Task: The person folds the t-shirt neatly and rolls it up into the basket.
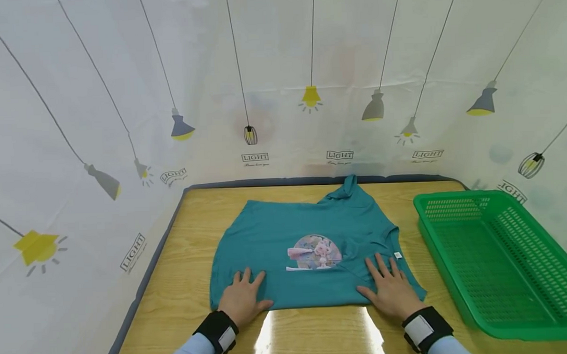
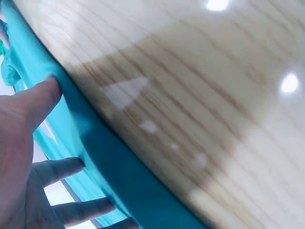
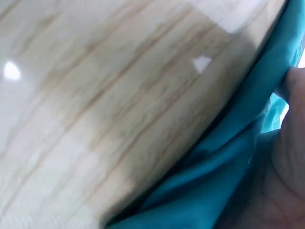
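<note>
A teal T-shirt (image 1: 267, 235) lies spread sideways on the wooden table, its near edge folded over. A round pink-and-grey print, partly covered by the fold, shows at its middle. My left hand (image 1: 242, 298) rests with spread fingers on the shirt's near left part; in the left wrist view its fingertips press the teal cloth (image 2: 114, 162) along the edge. On the near right part, by the collar and a small white label (image 1: 398, 255), my right hand (image 1: 392, 293) lies with fingers spread. Rumpled cloth (image 3: 209, 176) shows beside that hand in the right wrist view.
A green plastic basket (image 1: 470, 295) stands at the right of the wooden table (image 1: 175, 285). Behind and at the sides hangs a white sheet (image 1: 288, 52) printed with lamps. Bright reflections lie on the tabletop in front of the shirt.
</note>
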Available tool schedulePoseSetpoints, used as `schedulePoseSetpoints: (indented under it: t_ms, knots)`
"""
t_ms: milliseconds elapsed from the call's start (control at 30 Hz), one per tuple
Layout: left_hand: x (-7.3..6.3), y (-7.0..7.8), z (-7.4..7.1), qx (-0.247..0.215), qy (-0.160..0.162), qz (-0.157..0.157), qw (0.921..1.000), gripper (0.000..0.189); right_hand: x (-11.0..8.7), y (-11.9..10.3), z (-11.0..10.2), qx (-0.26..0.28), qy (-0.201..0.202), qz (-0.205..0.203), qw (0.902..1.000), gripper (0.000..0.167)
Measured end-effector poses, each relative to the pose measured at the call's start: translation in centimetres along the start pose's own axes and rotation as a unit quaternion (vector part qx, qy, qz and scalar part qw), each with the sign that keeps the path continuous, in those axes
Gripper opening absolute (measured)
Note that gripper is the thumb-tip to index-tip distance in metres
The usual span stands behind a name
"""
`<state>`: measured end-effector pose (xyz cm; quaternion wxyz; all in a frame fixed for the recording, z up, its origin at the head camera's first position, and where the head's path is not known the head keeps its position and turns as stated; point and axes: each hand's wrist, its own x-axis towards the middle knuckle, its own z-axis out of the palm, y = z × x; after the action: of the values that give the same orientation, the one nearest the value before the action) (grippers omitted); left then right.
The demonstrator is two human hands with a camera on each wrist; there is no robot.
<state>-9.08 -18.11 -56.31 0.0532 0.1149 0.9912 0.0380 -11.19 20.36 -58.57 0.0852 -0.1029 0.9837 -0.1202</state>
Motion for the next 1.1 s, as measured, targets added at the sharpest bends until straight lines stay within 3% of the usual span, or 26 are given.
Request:
schedulePoseSetpoints:
  t_ms: [333, 400, 467, 567, 633, 800, 967, 1100]
  knots:
    - [-1.8, 1.5, -0.5, 0.020, -0.042, -0.006, 0.9989, 0.083, -1.4, -0.5, -2.5, -0.027, -0.073, 0.011, 0.9969, 0.085]
    - [-1.6, 1.3, -0.8, 0.027, -0.038, 0.005, 0.9989, 0.083, -0.9, -0.6, -3.6, -0.035, -0.057, 0.002, 0.9977, 0.075]
    - [-1.1, 1.0, -1.3, 0.030, -0.027, 0.012, 0.9991, 0.080, 0.4, -1.0, -4.7, -0.031, -0.010, -0.011, 0.9994, 0.059]
    - [-0.1, 0.5, -2.0, 0.030, 0.000, 0.011, 0.9995, 0.072, 3.2, -1.6, -5.7, 0.003, 0.067, -0.044, 0.9968, 0.036]
    - [0.5, 0.2, -2.2, 0.021, 0.008, 0.008, 0.9997, 0.067, 5.0, -1.8, -5.6, 0.032, 0.082, -0.067, 0.9939, 0.032]
    - [1.3, 0.1, -2.0, -0.001, -0.005, 0.015, 0.9999, 0.061, 7.6, -0.9, -4.1, 0.106, 0.032, -0.077, 0.9909, 0.016]
    - [1.4, -0.1, -2.0, -0.010, -0.009, 0.026, 0.9996, 0.058, 8.1, 0.0, -3.7, 0.206, 0.015, -0.093, 0.9740, 0.012]
    - [1.5, -0.4, -2.5, -0.019, -0.006, 0.030, 0.9994, 0.056, 8.2, -0.1, -4.4, 0.203, -0.009, -0.107, 0.9733, 0.011]
